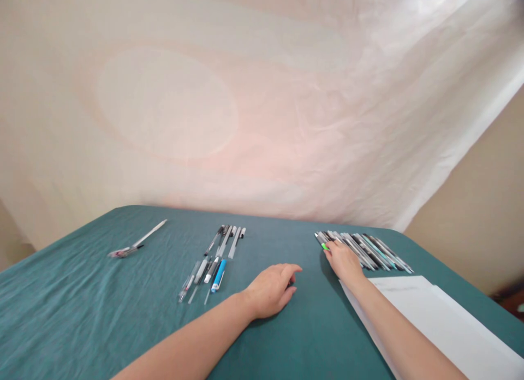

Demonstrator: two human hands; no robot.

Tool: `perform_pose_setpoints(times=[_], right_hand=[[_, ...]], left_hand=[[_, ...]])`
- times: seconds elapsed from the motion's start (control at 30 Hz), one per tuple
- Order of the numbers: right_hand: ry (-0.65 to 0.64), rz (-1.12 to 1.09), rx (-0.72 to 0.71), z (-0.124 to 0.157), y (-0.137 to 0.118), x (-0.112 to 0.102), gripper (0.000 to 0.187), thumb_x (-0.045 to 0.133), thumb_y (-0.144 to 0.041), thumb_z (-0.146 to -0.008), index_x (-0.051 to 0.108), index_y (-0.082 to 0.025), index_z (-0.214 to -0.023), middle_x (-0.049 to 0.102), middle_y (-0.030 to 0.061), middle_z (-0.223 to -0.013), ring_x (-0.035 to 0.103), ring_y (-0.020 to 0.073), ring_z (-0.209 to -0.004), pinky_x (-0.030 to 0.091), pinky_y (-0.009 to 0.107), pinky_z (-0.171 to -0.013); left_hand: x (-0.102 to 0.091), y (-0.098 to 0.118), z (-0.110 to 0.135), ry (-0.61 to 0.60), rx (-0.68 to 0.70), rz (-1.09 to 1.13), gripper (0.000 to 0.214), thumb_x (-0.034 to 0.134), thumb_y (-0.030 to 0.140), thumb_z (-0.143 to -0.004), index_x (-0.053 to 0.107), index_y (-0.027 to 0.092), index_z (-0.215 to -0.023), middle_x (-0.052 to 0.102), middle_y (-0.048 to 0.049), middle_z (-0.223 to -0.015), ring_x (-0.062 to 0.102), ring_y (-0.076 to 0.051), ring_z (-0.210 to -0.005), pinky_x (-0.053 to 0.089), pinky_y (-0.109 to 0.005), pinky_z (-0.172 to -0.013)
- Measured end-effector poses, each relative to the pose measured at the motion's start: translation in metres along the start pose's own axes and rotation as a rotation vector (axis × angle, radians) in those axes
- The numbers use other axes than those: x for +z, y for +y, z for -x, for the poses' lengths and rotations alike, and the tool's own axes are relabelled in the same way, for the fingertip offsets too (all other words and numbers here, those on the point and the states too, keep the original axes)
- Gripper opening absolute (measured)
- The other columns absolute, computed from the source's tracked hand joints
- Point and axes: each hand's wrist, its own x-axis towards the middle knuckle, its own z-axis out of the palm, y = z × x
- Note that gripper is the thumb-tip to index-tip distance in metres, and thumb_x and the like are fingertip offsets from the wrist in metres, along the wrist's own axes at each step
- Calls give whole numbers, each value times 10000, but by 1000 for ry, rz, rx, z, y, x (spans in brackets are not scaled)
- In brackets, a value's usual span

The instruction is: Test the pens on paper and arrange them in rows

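Observation:
My left hand (272, 288) rests palm down on the teal tablecloth (82, 314), its fingers loosely curled; a small dark thing shows under the fingertips, too hidden to name. To its left lies a group of several pens (216, 257), one with a blue barrel (219, 274). My right hand (344, 260) reaches to the near end of a row of several pens (368, 249) at the right, fingers closed on a pen with a green tip (324, 245).
Two pens (137, 244) lie apart at the far left. White sheets of paper (442, 320) lie under my right forearm at the table's right edge. A white cloth (262, 96) hangs behind the table.

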Motion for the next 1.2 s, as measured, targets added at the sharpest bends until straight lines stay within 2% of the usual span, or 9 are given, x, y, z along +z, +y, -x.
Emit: perform_pose_setpoints(times=[0.1, 0.23, 0.33, 0.43, 0.53, 0.63, 0.83, 1.2], right_hand=[[15, 27, 18, 0, 2, 1, 215, 409, -268, -844, 591, -205, -939, 593, 77, -928, 542, 212, -868, 393, 284, -670], [77, 39, 27, -1, 5, 4, 279, 406, -306, -844, 573, -199, -1040, 566, 98, -1049, 488, 238, -980, 363, 330, -802], [97, 24, 42, -3, 8, 10, 407, 356, -336, -860, 441, -193, -1231, 467, 91, -1251, 391, 250, -1127, 304, 368, -898], [18, -1, 68, -5, 11, 20, 460, 276, -341, -881, 348, -181, -1306, 367, 67, -1353, 294, 228, -1224, 253, 374, -954], [-112, -33, 115, -7, 16, 30, 465, 212, -339, -891, 346, -195, -1312, 328, 44, -1380, 287, 203, -1240, 235, 368, -975], [-181, -57, 153, -8, 19, 34, 481, 176, -348, -891, 336, -199, -1320, 303, 36, -1393, 270, 197, -1253, 205, 390, -997], [-215, -81, 172, -9, 20, 34, 491, 164, -353, -888, 311, -206, -1333, 296, 38, -1395, 255, 209, -1262, 196, 456, -996], [-202, -65, 198, -9, 24, 37, 486, 163, -357, -893, 306, -208, -1334, 307, 54, -1389, 273, 214, -1253, 183, 461, -996]], left_hand=[[-1, 1, 0, -3, 6, 2, 397, 436, 196, -804, 334, 205, -1188, 546, -49, -987, 500, -173, -889, 383, -321, -834], [-2, 1, 0, -1, 8, 8, 411, 444, 195, -799, 330, 207, -1193, 544, -48, -990, 498, -173, -890, 381, -321, -834], [-1, 1, 0, 1, 8, 12, 414, 445, 192, -798, 330, 215, -1196, 541, -46, -992, 497, -172, -893, 378, -325, -840], [0, 0, 0, 4, 4, 12, 414, 446, 191, -798, 331, 220, -1195, 539, -45, -992, 496, -171, -894, 375, -330, -845], [0, 1, 0, 4, 1, 12, 398, 439, 189, -800, 340, 220, -1184, 539, -46, -990, 495, -172, -898, 373, -333, -847], [0, 1, 0, -1, 4, 12, 385, 436, 183, -797, 350, 217, -1171, 540, -47, -989, 494, -172, -904, 373, -331, -847], [0, 1, 1, -4, -6, 0, 393, 441, 181, -794, 355, 224, -1175, 539, -45, -1000, 490, -174, -912, 372, -331, -847], [-2, 3, 0, -15, -7, -6, 370, 448, 171, -786, 381, 215, -1146, 539, -44, -987, 486, -176, -901, 370, -329, -841]])
